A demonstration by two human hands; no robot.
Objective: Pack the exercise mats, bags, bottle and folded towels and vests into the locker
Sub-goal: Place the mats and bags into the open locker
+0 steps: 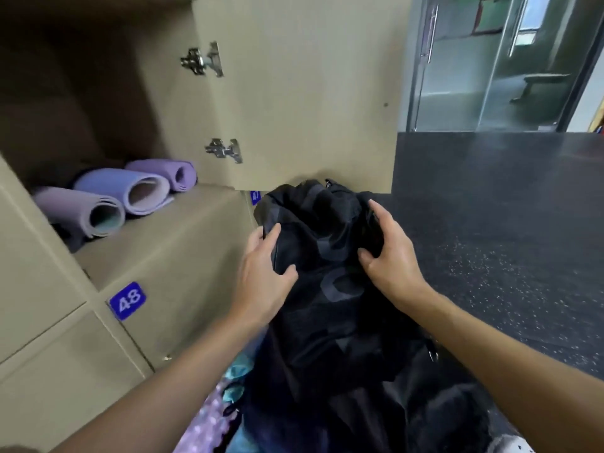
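black bag (327,256): crumpled, before locker (98,93) | three rolled purple mats (130,194): inside

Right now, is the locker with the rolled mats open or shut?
Open. Its door stands wide, hinges showing, and three rolled mats lie inside.

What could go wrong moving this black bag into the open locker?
The left hand and right hand grip only the top of the soft black fabric bag; its sagging lower part could snag on the beige locker. The three rolled purple exercise mats lie at the compartment's front, so the bag might shove them or jam.
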